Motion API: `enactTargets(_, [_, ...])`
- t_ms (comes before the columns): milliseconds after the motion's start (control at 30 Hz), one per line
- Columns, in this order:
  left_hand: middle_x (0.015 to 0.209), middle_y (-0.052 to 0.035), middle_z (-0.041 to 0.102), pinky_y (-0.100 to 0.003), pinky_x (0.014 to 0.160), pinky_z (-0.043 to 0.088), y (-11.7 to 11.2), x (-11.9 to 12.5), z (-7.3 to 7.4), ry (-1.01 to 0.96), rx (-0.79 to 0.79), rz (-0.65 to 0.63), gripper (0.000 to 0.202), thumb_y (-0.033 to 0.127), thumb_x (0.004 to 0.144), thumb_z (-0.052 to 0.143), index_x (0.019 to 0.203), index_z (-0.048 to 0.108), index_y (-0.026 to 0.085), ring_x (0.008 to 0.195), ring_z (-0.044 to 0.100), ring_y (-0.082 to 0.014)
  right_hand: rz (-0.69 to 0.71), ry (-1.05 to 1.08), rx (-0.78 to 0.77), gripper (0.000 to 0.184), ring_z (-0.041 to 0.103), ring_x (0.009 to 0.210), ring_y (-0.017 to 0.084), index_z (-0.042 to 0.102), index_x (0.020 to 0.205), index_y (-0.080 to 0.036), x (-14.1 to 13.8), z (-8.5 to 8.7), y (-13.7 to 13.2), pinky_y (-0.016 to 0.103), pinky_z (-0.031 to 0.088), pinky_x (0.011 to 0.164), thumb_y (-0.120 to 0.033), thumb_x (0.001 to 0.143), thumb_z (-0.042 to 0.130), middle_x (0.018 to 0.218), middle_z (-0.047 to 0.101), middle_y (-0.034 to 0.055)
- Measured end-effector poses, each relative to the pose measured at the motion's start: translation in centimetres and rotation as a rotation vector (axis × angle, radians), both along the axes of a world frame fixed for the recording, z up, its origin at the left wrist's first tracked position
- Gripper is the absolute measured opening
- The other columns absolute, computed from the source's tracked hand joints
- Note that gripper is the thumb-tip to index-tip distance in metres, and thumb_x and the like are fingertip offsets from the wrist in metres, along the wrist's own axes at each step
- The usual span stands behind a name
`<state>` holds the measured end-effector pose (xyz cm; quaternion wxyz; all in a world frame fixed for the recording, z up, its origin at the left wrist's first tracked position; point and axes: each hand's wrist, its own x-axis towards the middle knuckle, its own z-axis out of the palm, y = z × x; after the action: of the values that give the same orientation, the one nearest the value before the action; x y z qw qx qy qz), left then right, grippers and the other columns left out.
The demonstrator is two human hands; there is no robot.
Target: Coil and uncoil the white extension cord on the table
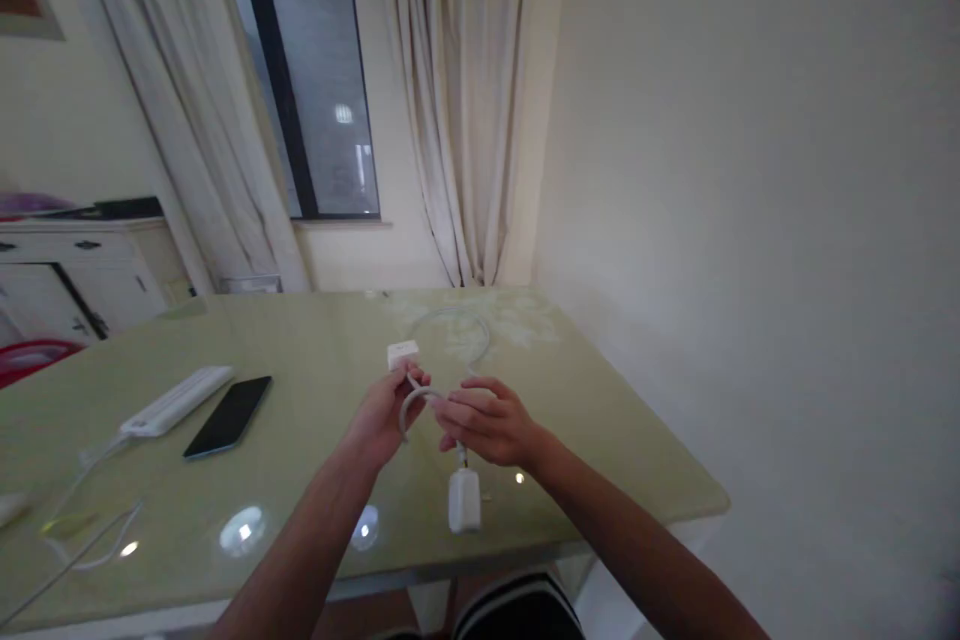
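A white charging cable (406,410) bends into a small loop between my two hands. My left hand (384,412) is closed on the cable just below a small white block (403,352), which could be a power adapter. My right hand (489,420) has its fingers pressed together around another stretch of the same cable. Below that hand, a white plug-like piece (464,502) is close to the table's front edge; whether it hangs or rests cannot be told. Past my hands, more of the cable curves in a wide arc over the table.
On the left of the glossy greenish table (315,340) lie a dark phone (228,417) and a white power strip (177,402) with its cord. A thin white cable (75,560) coils at the near left. A wall (712,220) borders the right side.
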<state>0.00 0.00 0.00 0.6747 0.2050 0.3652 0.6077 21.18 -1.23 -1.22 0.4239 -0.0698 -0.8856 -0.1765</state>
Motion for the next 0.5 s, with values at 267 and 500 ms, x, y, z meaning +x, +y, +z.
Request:
enactTargets(267, [0.054,0.0093,0.034,-0.011,0.042,0.033,2.8,-5.6,0.9,-0.195,0.108,0.425,0.027,-0.003,0.087,0.043,0.071,0.039,0.018,0.038,0.031,-0.0023,-0.082,0.714,-0.608,0.033,0.068,0.087,0.019,0.065,0.084,-0.023,5.5,-3.6,-4.1,0.037,0.057,0.079,-0.038,0.105,0.046,0.087,0.069,0.0065])
enactTargets(500, [0.049,0.0081,0.026,-0.015,0.038,0.018,3.3,-13.5,3.3,-0.094,0.154,0.669,0.036,0.001,0.099,0.026,0.068,0.031,0.018,0.037,0.019,-0.004,-0.006,1.362,-0.626,0.043,0.063,0.063,0.015,0.052,0.068,-0.019,13.9,-0.1,-4.1,0.035,0.058,0.067,-0.052,0.094,0.063,0.065,0.054,-0.0006])
